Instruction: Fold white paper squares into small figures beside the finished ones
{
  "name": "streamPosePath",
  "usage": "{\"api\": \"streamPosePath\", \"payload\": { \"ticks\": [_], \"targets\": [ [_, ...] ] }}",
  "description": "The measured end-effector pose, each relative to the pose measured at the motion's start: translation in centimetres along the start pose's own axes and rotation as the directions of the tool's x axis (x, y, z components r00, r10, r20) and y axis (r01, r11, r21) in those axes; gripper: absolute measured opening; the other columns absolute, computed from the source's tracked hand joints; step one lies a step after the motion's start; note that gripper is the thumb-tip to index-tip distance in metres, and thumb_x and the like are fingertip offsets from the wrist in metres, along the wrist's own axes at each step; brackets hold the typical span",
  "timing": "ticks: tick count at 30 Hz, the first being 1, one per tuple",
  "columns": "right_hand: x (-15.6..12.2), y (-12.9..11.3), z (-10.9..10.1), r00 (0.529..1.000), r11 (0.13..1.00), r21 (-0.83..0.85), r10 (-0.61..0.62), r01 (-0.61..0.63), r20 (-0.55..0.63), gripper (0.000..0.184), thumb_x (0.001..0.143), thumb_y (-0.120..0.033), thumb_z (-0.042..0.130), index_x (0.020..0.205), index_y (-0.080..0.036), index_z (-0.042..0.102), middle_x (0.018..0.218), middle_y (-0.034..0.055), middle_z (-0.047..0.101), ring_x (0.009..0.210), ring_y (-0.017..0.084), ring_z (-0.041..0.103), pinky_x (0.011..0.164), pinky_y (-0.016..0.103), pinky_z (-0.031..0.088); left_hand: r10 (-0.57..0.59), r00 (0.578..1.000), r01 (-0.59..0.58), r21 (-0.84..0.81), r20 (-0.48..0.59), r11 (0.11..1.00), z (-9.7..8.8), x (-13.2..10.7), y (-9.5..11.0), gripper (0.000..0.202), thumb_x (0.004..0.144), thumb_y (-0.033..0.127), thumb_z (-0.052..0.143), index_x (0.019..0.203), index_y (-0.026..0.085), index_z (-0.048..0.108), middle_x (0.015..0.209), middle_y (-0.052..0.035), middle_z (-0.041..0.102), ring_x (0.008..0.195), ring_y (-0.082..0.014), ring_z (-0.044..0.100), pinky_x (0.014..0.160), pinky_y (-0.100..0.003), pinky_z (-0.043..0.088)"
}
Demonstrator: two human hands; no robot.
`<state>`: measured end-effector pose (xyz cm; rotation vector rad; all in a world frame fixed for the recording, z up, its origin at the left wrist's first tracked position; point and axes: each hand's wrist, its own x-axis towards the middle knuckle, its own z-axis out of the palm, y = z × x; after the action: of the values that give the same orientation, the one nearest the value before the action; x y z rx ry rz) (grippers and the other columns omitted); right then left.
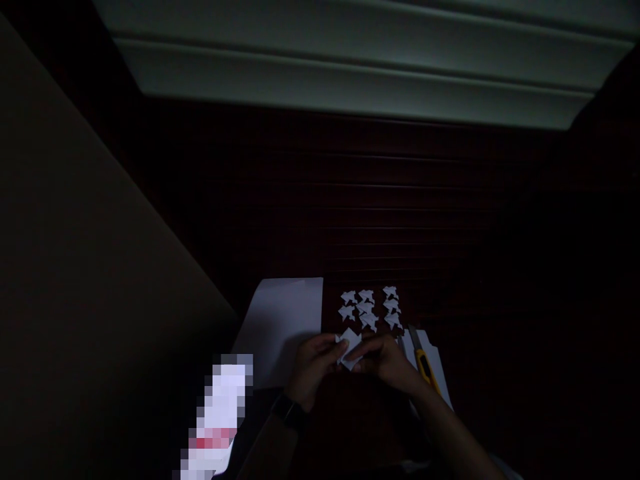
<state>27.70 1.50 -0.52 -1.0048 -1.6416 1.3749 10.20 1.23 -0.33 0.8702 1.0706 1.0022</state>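
Between both hands is a small folded piece of white paper (352, 341), held just above the dark table. My left hand (314, 360), with a dark watch on the wrist, pinches its left side with the thumb on top. My right hand (383, 359) grips the right side, fingers reaching onto the folds. Just beyond my hands lie several small folded white paper figures (367, 308) with pointed corners, set out in columns. A large white sheet of paper (286, 310) lies to the left of them, partly behind my left hand.
A yellow-handled utility knife (427, 367) lies on white paper (440, 365) beside my right forearm. At lower left is a bright, pixelated object (220, 407). Behind the table rise dark slatted panels (390, 193); pale horizontal slats (350, 73) hang above.
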Motion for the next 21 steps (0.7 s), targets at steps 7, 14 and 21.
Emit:
{"api": "streamPosePath", "payload": {
  "ticks": [7, 14, 21],
  "targets": [
    [0.06, 0.56, 0.01, 1.0, 0.998, -0.06, -0.002, 0.002, -0.006, 0.016, 0.064, -0.02, 0.071, 0.079, -0.022, 0.071, 0.083, 0.002, 0.066, 0.079, 0.017, 0.06, 0.07, 0.028, 0.046, 0.001, 1.0, -0.001, 0.027, -0.015, 1.0, -0.11, 0.1, -0.31, 0.029, 0.067, 0.034, 0.068, 0.087, 0.013, 0.063, 0.088, -0.0104, 0.066, 0.075, -0.0207, 0.062, 0.058, -0.028, 0.05],
    [0.2, 0.39, 0.14, 1.0, 0.998, -0.057, 0.002, -0.004, -0.031, 0.014, 0.063, -0.027, 0.073, 0.075, -0.021, 0.071, 0.079, 0.0019, 0.065, 0.076, 0.016, 0.059, 0.069, 0.026, 0.045, 0.005, 1.0, -0.005, 0.006, 0.028, 1.0, -0.19, 0.12, -0.39, 0.03, 0.069, 0.036, 0.066, 0.089, 0.013, 0.064, 0.085, -0.0098, 0.066, 0.07, -0.0183, 0.061, 0.059, -0.028, 0.051],
    [0.54, 0.4, 0.47, 0.994, 0.999, -0.054, 0.001, -0.007, -0.105, 0.014, 0.065, -0.029, 0.072, 0.076, -0.021, 0.071, 0.077, 0.0013, 0.063, 0.074, 0.016, 0.059, 0.068, 0.026, 0.045, 0.003, 1.0, -0.004, -0.042, -0.02, 0.999, 0.02, -0.09, 0.24, 0.029, 0.068, 0.036, 0.067, 0.085, 0.014, 0.064, 0.084, -0.008, 0.065, 0.072, -0.0176, 0.061, 0.06, -0.027, 0.051]
  ]
}}
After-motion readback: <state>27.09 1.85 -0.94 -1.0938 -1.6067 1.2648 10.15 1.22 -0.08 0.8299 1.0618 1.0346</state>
